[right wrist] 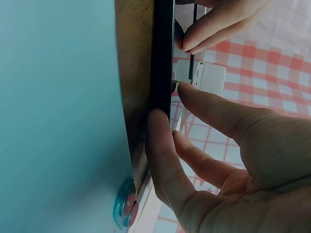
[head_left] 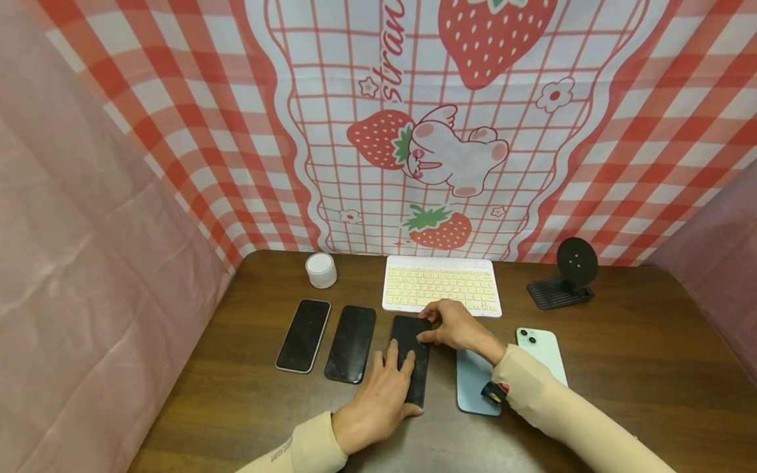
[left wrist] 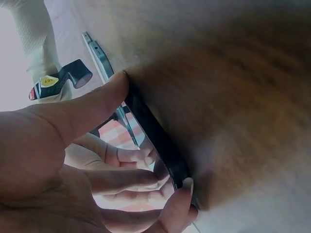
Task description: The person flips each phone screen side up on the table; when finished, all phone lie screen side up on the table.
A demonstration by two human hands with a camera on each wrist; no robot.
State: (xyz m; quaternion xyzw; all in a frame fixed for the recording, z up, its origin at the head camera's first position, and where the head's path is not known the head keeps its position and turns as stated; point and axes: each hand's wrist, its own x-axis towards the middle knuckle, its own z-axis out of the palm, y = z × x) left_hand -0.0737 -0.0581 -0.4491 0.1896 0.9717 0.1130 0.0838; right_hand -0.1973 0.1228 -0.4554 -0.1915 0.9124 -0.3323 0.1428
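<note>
Far beyond the grip, the checked cloth [head_left: 426, 131] fills the back with strawberries and a white rabbit-like figure, its lettering turned sideways. Well off to the left of the grip hangs a pink cloth [head_left: 106, 249]. The brown table [head_left: 236, 401] spreads out beneath and around the grip.

Two pale sleeves lead in from the near side, the right sleeve [head_left: 568, 407] longer in view than the left sleeve [head_left: 313, 443]. The left hand [head_left: 378, 397] holds the nearer part of the black phone, fingers spread, thumb by its near end. The right hand [head_left: 458, 326] pinches its far right corner with bent fingers.

Just beyond the grip is the white keyboard [head_left: 437, 286] with yellow keys. The black phone [head_left: 409, 332] itself sits within the grip, lengthwise, under both hands; whether it touches the wood I cannot tell. Left of the grip lie a dark phone [head_left: 350, 343], near, and a pale-rimmed phone [head_left: 303, 335], farther out. To the right, the blue phone [head_left: 476, 381] lies partly under the right forearm, and the green phone [head_left: 547, 348], lenses up, is farther off.

Beyond and right of the grip stands a black stand [head_left: 576, 263]; beyond and left, a white cylinder [head_left: 321, 270]. A small wrist camera [head_left: 494, 393] sits at the right cuff.
</note>
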